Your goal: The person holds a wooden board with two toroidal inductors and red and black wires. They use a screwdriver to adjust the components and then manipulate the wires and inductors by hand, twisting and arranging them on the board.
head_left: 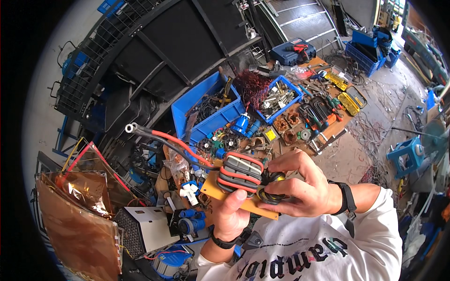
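Note:
In front of my chest I hold a flat yellow board (pixel 212 187) carrying a block wound with thick red and black cable (pixel 240 172). My left hand (pixel 230 218) grips the board from below, its thumb pressed near the winding. Two cable ends run up and left from the block, tipped with metal ring lugs (pixel 131 128). At the board's right end sits a dark round piece with yellow bands (pixel 272 188), whose exact kind I cannot make out. My right hand (pixel 302 182) has its fingers curled around that piece, partly covering it.
Beyond my hands, a cluttered bench bears a blue crate (pixel 206 124), a smaller blue bin of metal parts (pixel 280 99), hand tools (pixel 316 114) and a yellow bit case (pixel 352 100). A brown sheet-covered panel (pixel 77 229) stands at left; loose wires litter the floor at right.

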A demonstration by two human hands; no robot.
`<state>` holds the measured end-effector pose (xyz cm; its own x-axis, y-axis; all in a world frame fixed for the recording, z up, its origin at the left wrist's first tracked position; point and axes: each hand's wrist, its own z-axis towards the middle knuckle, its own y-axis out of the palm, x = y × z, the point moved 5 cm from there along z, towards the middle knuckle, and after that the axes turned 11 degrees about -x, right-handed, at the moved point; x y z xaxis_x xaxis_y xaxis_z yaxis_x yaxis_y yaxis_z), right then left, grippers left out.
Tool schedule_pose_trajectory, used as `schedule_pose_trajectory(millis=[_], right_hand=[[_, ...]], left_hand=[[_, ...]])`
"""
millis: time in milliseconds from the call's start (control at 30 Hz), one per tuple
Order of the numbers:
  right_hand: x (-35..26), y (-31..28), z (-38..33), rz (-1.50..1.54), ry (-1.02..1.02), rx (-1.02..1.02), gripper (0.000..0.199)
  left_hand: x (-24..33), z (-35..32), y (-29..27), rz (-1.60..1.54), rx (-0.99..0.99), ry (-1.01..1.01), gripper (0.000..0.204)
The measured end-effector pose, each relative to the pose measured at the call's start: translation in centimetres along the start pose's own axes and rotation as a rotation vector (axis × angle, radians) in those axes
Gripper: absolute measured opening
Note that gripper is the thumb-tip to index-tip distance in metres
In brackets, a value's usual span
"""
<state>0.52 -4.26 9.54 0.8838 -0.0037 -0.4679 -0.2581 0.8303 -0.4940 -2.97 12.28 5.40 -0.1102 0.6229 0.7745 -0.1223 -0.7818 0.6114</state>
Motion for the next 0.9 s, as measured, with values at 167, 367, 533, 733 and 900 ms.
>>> schedule_pose_trajectory(millis=[167, 367, 533, 733, 900], right_hand=[[0.4, 0.0, -0.1, -0.032, 0.039, -0.011, 0.041], [1.1, 0.1, 0.1, -0.038, 0.098, -0.052, 0.046], [2.1, 0.6, 0.1, 0.06, 0.154, -0.065, 0.056], [3.0, 0.4, 0.0, 0.219, 0.205, -0.072, 0.061], [4.2, 1.6, -0.4, 0.319, 0.394, -0.115, 0.071]], left_hand=[[-0.2, 0.4, -0.2, 0.017, -0.005, -0.008, 0.053], [-1.2, 0.7, -1.6, -0.004, 0.0, -0.046, 0.051], [-1.7, 1.1, -2.0, -0.035, 0.041, -0.067, 0.05], [-1.9, 1.2, -3.4, -0.046, 0.098, -0.049, 0.052], [-0.9, 1.3, -2.9, 0.071, 0.08, 0.066, 0.048]])
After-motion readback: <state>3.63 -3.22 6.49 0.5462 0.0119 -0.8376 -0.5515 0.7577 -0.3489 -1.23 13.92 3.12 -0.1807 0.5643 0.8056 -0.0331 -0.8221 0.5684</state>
